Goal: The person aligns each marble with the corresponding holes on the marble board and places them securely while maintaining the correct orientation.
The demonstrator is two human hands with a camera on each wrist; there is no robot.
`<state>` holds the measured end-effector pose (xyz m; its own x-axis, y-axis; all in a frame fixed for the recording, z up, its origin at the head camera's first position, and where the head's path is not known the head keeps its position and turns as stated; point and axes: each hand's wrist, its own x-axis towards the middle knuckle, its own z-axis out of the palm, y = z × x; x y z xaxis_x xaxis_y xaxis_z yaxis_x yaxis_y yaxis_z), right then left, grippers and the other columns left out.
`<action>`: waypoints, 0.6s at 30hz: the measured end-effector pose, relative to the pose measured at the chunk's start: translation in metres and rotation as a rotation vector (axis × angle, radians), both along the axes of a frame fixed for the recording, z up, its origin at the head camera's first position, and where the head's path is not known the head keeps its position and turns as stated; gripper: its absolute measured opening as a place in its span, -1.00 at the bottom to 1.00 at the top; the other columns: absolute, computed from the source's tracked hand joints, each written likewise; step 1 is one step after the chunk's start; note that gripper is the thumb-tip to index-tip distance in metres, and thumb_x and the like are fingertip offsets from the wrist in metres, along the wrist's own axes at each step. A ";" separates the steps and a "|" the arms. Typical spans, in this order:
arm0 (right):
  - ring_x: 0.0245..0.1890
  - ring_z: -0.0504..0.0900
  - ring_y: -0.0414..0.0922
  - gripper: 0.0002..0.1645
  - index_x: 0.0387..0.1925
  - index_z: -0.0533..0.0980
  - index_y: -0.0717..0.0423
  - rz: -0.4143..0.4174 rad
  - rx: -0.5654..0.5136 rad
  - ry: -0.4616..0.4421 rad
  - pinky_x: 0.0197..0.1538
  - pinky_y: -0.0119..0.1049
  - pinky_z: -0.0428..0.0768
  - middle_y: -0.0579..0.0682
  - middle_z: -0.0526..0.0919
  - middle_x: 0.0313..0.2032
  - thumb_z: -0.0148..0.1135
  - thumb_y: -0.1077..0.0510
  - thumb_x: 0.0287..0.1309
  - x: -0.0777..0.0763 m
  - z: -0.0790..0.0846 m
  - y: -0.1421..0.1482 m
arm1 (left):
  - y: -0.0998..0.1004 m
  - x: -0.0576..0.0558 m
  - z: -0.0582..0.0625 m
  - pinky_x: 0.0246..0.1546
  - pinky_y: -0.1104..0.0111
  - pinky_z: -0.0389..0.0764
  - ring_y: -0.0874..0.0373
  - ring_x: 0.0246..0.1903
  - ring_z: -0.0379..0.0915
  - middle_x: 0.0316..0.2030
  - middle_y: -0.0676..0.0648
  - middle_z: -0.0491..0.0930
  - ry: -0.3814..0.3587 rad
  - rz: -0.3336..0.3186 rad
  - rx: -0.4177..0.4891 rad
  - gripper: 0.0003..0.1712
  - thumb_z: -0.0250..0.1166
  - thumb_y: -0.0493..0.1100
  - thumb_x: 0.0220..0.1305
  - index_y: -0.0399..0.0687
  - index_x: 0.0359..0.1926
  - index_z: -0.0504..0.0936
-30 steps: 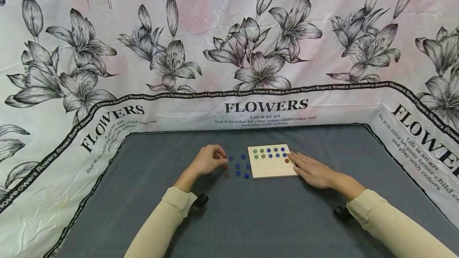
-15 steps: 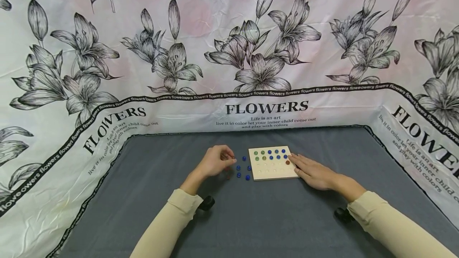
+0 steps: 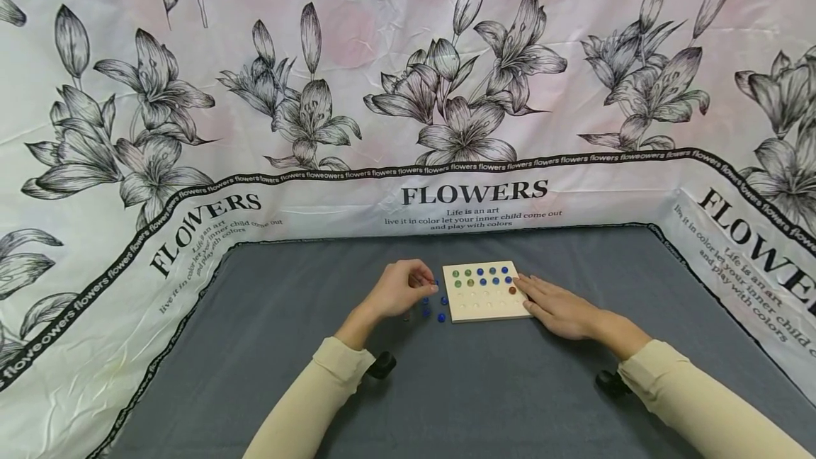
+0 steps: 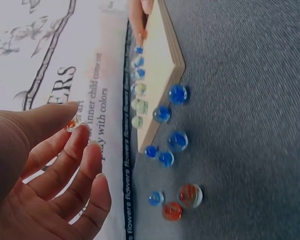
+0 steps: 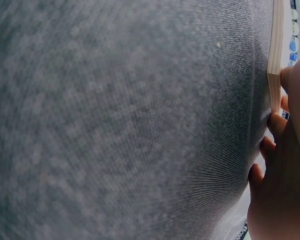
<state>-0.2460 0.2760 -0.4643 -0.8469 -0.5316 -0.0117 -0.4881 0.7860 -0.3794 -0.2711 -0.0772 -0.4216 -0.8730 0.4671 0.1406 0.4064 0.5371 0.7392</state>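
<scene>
My left hand point(image 3: 400, 290) pinches an orange-and-clear marble point(image 4: 72, 123) between thumb and index finger, raised over the loose marbles left of the board. My right hand point(image 3: 564, 310) lies with extended fingers on the right edge of a pale wooden board point(image 3: 472, 310) with rows of round hollows. Green marbles point(image 3: 456, 283) fill the left part of its two far rows and blue marbles point(image 3: 495, 280) the right part. One red-brown marble point(image 3: 512, 290) sits at the right end of the third row, by my right fingertips. The hollows left of it and in the near row are bare.
Several loose blue marbles point(image 4: 178, 141) lie on the grey cloth between the left hand and the board. Two reddish marbles point(image 4: 190, 195) lie farther left. A flower-printed curtain point(image 3: 306, 211) stands behind and around the grey table point(image 3: 484, 388).
My left hand has risen from the leftmost loose marbles and moved right toward the board with a marble in its fingertips. The right hand stays on the board's edge.
</scene>
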 end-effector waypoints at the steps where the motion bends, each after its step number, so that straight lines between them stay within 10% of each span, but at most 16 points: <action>1: 0.52 0.05 0.37 -0.31 0.57 0.10 0.26 0.001 -0.003 -0.002 0.44 0.33 0.09 0.31 0.09 0.54 -0.15 -0.03 0.63 0.000 0.000 0.000 | 0.002 0.000 0.000 -0.27 0.32 0.60 0.19 -0.33 0.57 -0.29 0.01 0.67 0.002 -0.003 -0.002 -0.84 0.39 -0.17 0.37 -0.14 -0.11 0.69; 18: 0.55 0.01 0.30 -0.30 0.58 0.09 0.20 -0.007 0.018 -0.008 0.48 0.27 0.06 0.24 0.07 0.57 -0.18 -0.08 0.64 -0.009 -0.012 0.005 | 0.036 0.001 0.000 -0.28 0.39 0.57 0.21 -0.35 0.57 -0.30 -0.05 0.68 0.013 -0.062 -0.001 -0.87 0.39 -0.24 0.35 -0.20 -0.14 0.70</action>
